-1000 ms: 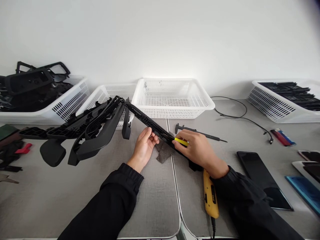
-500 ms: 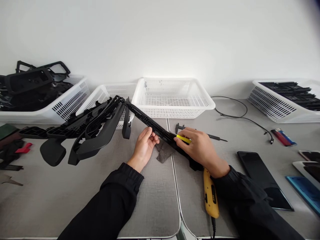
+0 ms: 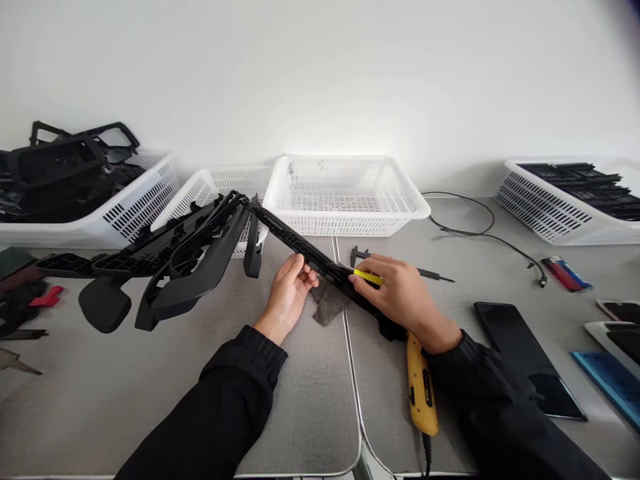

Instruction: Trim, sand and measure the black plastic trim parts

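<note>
A long black plastic trim part [image 3: 200, 257] stretches from the left of the grey table [image 3: 125, 387] to the middle. My left hand [image 3: 290, 293] grips its narrow bar from below. My right hand [image 3: 400, 293] is closed on a small yellow tool [image 3: 369, 277] pressed against the same bar. A dark grey cloth [image 3: 327, 303] lies under the bar between my hands.
Three white baskets stand at the back: one [image 3: 135, 200] with black parts, a second [image 3: 210, 187] behind the trim, a third [image 3: 345, 193] in the middle. Another basket [image 3: 550, 213] is at right. A yellow corded tool [image 3: 421, 393], caliper [image 3: 430, 273], black phone [image 3: 525, 360] and cable [image 3: 480, 233] lie nearby.
My right hand with the yellow tool has slid slightly up and right along the bar. The left hand and the trim part have hardly moved.
</note>
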Demonstrator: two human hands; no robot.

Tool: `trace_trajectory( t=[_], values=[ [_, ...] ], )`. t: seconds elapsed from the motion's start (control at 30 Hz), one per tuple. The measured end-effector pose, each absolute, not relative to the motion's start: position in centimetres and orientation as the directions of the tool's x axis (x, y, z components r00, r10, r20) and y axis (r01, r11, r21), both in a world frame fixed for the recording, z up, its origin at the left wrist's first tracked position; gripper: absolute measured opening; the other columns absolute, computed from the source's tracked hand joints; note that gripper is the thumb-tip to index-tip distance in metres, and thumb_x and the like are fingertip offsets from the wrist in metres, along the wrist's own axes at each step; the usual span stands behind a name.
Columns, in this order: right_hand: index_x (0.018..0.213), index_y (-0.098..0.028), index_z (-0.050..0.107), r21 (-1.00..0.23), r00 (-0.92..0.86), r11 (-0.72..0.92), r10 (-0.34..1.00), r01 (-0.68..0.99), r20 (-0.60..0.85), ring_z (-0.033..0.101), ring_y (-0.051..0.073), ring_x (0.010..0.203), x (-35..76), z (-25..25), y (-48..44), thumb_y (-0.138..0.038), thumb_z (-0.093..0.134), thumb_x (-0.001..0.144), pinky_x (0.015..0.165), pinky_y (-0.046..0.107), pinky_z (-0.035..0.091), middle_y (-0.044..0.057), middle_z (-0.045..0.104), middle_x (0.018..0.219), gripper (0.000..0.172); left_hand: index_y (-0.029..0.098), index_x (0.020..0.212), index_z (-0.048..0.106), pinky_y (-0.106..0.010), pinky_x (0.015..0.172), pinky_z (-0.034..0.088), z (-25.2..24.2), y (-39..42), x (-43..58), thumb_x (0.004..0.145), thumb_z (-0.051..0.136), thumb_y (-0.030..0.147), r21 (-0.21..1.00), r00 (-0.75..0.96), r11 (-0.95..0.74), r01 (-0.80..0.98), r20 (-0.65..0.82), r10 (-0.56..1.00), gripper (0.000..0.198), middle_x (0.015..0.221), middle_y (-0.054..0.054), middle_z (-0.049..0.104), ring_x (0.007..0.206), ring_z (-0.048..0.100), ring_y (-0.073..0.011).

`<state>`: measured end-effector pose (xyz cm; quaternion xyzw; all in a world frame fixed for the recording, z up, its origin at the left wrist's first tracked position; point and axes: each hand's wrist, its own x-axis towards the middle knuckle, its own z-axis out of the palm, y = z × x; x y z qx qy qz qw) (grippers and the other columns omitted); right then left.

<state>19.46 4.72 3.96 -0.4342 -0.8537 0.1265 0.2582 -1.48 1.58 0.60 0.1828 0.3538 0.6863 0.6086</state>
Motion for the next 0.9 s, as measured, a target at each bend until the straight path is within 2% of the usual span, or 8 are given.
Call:
trace_trajectory(
  t=[0.13, 0.3, 0.57, 0.9],
  values=[
    [0.078, -0.021, 0.066, -0.435, -0.535, 0.614, 0.789, 0.659, 0.303, 0.061, 0.018, 0.069, 19.70, 4.13, 4.84, -0.032, 0.063, 0.097, 0.064, 0.031, 0.036, 0.004, 0.069, 0.080, 0.023, 0.018, 0.077, 0.060, -0.025, 0.059, 0.045, 0.60, 1.61, -1.46, 0.071, 0.096, 0.035, 0.703, -0.203, -0.009, -0.711, -0.192, 0.960, 0.040, 0.070, 0.003, 0.057, 0.064, 0.057, -0.0116],
    [0.077, -0.022, 0.065, -0.427, -0.495, 0.584, 0.812, 0.691, 0.310, 0.060, 0.018, 0.069, 19.69, 4.01, 4.83, -0.032, 0.062, 0.097, 0.064, 0.031, 0.035, 0.004, 0.069, 0.079, 0.023, 0.018, 0.077, 0.059, -0.025, 0.059, 0.045, 0.65, 1.62, -1.46, 0.074, 0.094, 0.034, 0.701, -0.204, -0.006, -0.713, -0.198, 0.959, 0.038, 0.070, 0.003, 0.056, 0.064, 0.057, -0.0116],
    [0.077, -0.021, 0.064, -0.405, -0.458, 0.555, 0.831, 0.727, 0.316, 0.060, 0.018, 0.068, 19.65, 4.02, 4.78, -0.031, 0.064, 0.095, 0.063, 0.031, 0.034, 0.003, 0.068, 0.079, 0.021, 0.017, 0.077, 0.060, -0.025, 0.059, 0.046, 0.46, 1.67, -1.49, 0.069, 0.097, 0.036, 0.703, -0.200, -0.015, -0.711, -0.182, 0.963, 0.042, 0.071, 0.003, 0.057, 0.064, 0.057, -0.0115],
    [0.077, -0.022, 0.064, -0.404, -0.462, 0.550, 0.834, 0.731, 0.301, 0.060, 0.019, 0.069, 19.61, 4.09, 4.76, -0.032, 0.064, 0.096, 0.063, 0.031, 0.035, 0.003, 0.069, 0.079, 0.021, 0.018, 0.080, 0.063, -0.026, 0.063, 0.047, 0.16, 1.72, -1.59, 0.074, 0.094, 0.035, 0.704, -0.216, -0.028, -0.710, -0.179, 0.960, 0.036, 0.075, 0.002, 0.059, 0.069, 0.058, -0.0124]
  ],
)
